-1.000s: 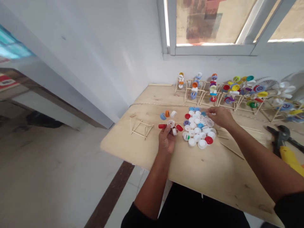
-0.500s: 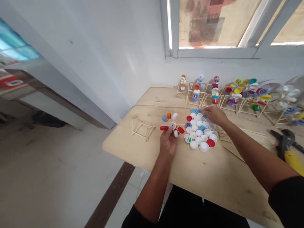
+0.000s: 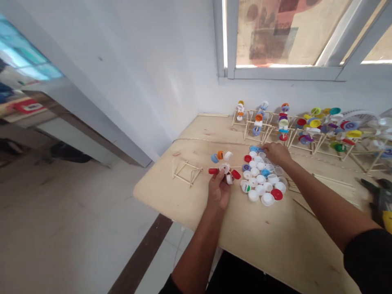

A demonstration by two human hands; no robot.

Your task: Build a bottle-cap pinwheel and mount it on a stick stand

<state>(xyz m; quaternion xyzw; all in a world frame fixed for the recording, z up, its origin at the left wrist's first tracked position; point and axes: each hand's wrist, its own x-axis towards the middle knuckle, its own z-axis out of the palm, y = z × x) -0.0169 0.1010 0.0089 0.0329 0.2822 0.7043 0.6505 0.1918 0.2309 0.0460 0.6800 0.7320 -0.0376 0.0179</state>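
Note:
My left hand (image 3: 219,190) is closed on a bottle cap wheel (image 3: 224,168), a white cap hub with red, white, blue and orange caps set around it. Several loose bottle caps (image 3: 260,179), mostly white with some red and blue, lie in a cluster just right of it. At the cluster's far edge, my right hand (image 3: 276,154) has its fingertips pinched at a blue bottle cap (image 3: 260,149), partly covered by the fingers. Left of the wheel, a small stick frame (image 3: 187,173) stands on the wooden table (image 3: 245,228).
Along the wall stand several stick frames with cap wheels (image 3: 257,124). Loose sticks (image 3: 330,188) lie under and beyond my right forearm. A dark tool with a yellow handle (image 3: 387,218) is at the right edge. A string (image 3: 211,141) crosses the table, and a window (image 3: 288,73) is above.
The view has shifted slightly, so the scene sits a little lower and farther right. My hands keep nearly the same places relative to the wheel and the caps.

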